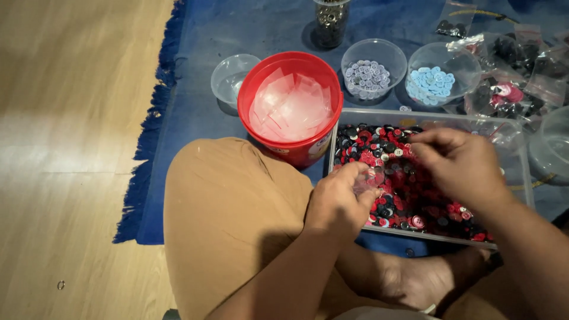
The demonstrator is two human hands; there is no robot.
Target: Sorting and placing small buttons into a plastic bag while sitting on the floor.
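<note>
A clear rectangular tray (511, 131) holds a heap of red, black and white buttons (409, 189). My left hand (338, 198) hovers over the tray's near-left corner and pinches a small clear plastic bag (363, 182). Over the middle of the heap, my right hand (459, 163) has its fingertips pinched together; whether a button sits between them I cannot tell. Beside the tray stands a red bucket (290, 148) filled with small clear plastic bags (290, 106).
Clear bowls stand behind: one empty (232, 77), one with pale lilac buttons (372, 74), one with light blue buttons (435, 80). A jar of metal pieces (329, 24) stands further back, bagged buttons (510, 89) lie right. Blue fringed rug (195, 112), wood floor (71, 148), my bent leg (231, 219).
</note>
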